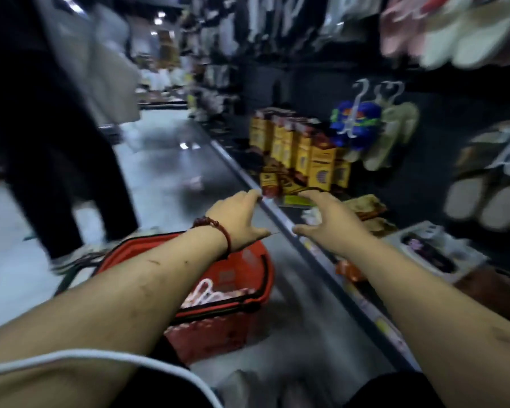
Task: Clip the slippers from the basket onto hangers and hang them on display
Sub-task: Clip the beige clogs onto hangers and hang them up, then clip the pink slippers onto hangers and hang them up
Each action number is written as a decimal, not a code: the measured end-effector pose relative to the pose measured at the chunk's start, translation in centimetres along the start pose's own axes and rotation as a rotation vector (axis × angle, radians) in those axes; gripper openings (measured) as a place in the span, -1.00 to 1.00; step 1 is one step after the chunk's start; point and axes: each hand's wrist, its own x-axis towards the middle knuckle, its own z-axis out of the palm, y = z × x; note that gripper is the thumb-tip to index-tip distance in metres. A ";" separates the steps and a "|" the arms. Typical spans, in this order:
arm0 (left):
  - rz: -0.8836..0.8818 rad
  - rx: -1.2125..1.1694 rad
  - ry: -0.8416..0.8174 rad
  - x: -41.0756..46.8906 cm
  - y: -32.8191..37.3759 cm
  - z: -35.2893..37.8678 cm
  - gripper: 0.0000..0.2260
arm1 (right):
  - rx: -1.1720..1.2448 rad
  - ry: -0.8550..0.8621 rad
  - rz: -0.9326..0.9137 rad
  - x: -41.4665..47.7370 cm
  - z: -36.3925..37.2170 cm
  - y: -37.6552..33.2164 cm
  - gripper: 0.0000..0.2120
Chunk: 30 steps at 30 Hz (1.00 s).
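The picture is blurred by motion. A red basket (242, 328) stands on the floor below my arms, with white hangers (203, 293) and pink items inside. My left hand (239, 216), with a red bead bracelet at the wrist, reaches forward over the basket toward the shelf edge, fingers spread and holding nothing. My right hand (327, 219) stretches out beside it over the low shelf, also open and empty. Blue slippers (355, 125) and beige slippers (395, 136) hang on white hangers on the dark display wall. More pale slippers (483, 198) hang at the right.
Yellow and brown boxes (301, 151) stand on the low shelf (306, 240) ahead of my hands. A white tray with a dark item (433, 251) lies on the shelf at right. A person in dark trousers (56, 172) stands at left in the aisle.
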 end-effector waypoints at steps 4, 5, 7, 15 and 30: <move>-0.166 0.054 -0.053 -4.4 -6.7 0.1 -0.28 | 0.012 -0.140 -0.104 1.3 5.1 -3.9 -0.20; -0.195 0.068 -0.073 -5.3 -8.3 0.3 -0.28 | 0.021 -0.170 -0.120 1.6 6.5 -4.7 -0.20; -0.236 0.088 -0.109 -6.9 -11.2 0.9 -0.31 | 0.035 -0.225 -0.144 2.4 9.2 -5.8 -0.21; -0.353 0.091 -0.288 -9.8 -21.0 6.5 -0.28 | -0.057 -0.481 -0.166 6.5 20.3 -7.1 -0.19; -0.446 0.028 -0.673 -7.7 -31.7 18.6 -0.44 | -0.234 -0.793 -0.164 13.2 35.8 -6.3 -0.29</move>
